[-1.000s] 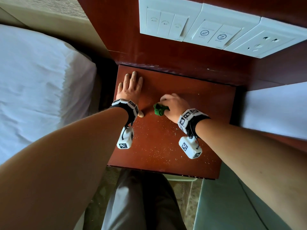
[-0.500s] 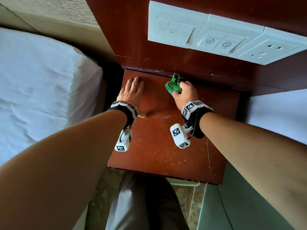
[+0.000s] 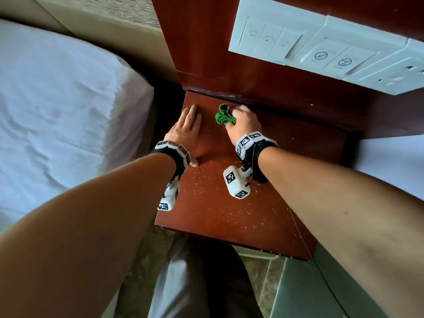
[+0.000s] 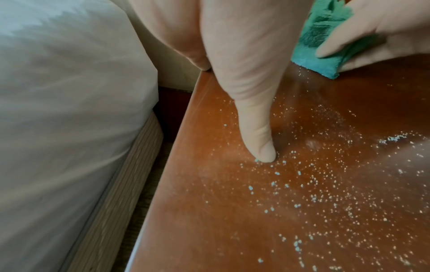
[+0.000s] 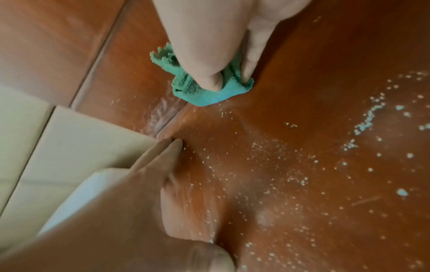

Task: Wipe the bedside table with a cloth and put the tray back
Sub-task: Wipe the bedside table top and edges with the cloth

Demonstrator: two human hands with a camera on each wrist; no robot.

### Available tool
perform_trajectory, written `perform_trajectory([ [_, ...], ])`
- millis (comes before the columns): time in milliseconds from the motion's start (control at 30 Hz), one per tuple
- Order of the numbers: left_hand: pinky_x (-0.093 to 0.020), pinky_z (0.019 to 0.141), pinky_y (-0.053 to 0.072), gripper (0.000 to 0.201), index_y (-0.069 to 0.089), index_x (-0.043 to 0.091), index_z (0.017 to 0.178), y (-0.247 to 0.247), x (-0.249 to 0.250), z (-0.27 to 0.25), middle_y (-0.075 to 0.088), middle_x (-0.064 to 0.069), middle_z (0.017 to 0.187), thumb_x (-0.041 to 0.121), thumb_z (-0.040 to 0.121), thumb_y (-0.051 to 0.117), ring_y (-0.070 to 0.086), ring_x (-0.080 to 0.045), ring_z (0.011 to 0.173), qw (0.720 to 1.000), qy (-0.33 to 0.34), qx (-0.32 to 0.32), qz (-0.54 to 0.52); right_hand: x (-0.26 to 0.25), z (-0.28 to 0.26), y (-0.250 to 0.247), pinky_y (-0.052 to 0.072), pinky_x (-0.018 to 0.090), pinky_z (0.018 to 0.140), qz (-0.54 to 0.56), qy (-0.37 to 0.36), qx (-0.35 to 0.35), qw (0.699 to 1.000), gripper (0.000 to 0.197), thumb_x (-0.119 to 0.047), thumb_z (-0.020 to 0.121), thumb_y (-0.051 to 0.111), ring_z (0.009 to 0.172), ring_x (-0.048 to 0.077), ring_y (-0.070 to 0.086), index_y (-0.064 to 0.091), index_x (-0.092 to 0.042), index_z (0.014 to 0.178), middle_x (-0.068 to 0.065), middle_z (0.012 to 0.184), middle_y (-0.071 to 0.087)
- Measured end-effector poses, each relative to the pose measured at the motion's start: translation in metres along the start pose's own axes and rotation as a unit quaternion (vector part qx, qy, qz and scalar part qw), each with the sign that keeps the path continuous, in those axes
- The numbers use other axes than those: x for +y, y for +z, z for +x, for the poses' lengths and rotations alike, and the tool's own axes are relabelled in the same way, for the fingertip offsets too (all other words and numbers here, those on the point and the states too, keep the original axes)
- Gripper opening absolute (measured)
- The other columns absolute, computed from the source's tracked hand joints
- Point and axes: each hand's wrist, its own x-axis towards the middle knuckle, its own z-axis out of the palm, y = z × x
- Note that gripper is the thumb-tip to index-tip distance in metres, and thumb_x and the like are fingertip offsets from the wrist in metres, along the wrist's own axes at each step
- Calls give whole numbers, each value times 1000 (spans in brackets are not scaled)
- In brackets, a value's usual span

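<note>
The red-brown bedside table (image 3: pixel 263 212) is sprinkled with pale crumbs (image 4: pixel 325 193). My right hand (image 3: pixel 241 121) grips a bunched green cloth (image 3: pixel 223 115) and presses it onto the tabletop near the back edge; the cloth (image 5: pixel 202 88) bulges out under the curled fingers. My left hand (image 3: pixel 187 131) lies flat on the back left part of the table, fingers straight, thumb (image 4: pixel 258 141) touching the wood. The cloth (image 4: pixel 325 42) sits just right of that hand. No tray is in view.
A bed with white sheets (image 3: pixel 57 111) stands close on the left. A wooden wall panel behind the table carries white switch plates and a socket (image 3: pixel 321 47). Another white surface (image 3: pixel 394 164) lies to the right. My legs (image 3: pixel 195 283) are at the table's front edge.
My right hand carried the cloth from the table's middle to its back edge and has stayed there. The left hand stays flat in its place.
</note>
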Motion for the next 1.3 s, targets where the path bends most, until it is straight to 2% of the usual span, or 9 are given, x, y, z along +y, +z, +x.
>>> perform_trajectory([
  [200,-39,121,10,155,-13,7,152,-3,-1,0,-21,-14,158,68,46,82,-11,-31,148,1000,-2,-6,14,20,-27,-9,34,23,58,-51,-101,-83,990,13,-26,81,65,81,19,61,71,-29,92,-13,100,64],
  [400,-42,121,17,157,-15,9,152,-3,-1,-2,-21,-14,158,67,44,84,-11,-32,148,1000,0,-9,8,35,-52,-15,54,28,69,-103,-115,-164,974,30,-19,79,63,90,19,65,71,-35,102,-18,108,66],
  [533,-41,121,15,152,-12,9,152,-9,1,-5,-19,-14,159,63,48,85,-9,-32,148,1000,-1,-14,2,30,-44,-27,46,25,58,-60,-29,-207,976,9,-29,74,67,74,21,65,69,-25,82,-6,76,69],
  [633,-43,119,20,144,-4,13,154,-19,9,-6,-6,-12,160,59,51,86,0,-32,148,999,-5,0,-51,29,-40,-32,37,27,49,-5,3,-145,989,25,-34,72,69,61,24,58,57,-12,72,1,61,59],
  [733,-46,115,27,127,1,20,155,-35,19,-6,5,-6,161,46,63,85,11,-30,147,993,17,25,-116,22,-38,-34,27,30,50,12,-1,-86,996,33,-38,75,71,64,25,53,52,-13,66,-1,67,51],
  [900,-45,94,49,92,18,26,153,-67,39,-15,23,0,154,27,80,74,28,-26,136,982,81,88,-147,4,-38,-40,49,32,66,57,26,-38,997,24,-28,77,71,85,31,66,63,-16,96,7,89,71],
  [1000,-44,85,54,75,32,25,147,-74,49,-16,31,0,150,32,82,69,32,-23,134,979,98,125,-130,-5,-40,-45,52,35,74,85,51,-39,994,34,-18,77,69,94,33,66,59,-17,109,11,99,71],
  [1200,-40,94,48,56,43,23,139,-76,49,-6,48,-2,137,22,87,64,41,-26,129,975,108,137,-138,-9,-44,-46,51,33,71,99,59,-29,993,31,-13,78,67,92,33,67,58,-19,107,10,97,71],
  [1300,-39,91,47,43,55,28,131,-75,45,2,50,-3,128,16,90,58,43,-26,125,978,99,127,-131,5,-42,-43,50,31,81,109,71,-30,991,35,-11,76,70,101,26,63,60,-18,108,4,109,67],
])
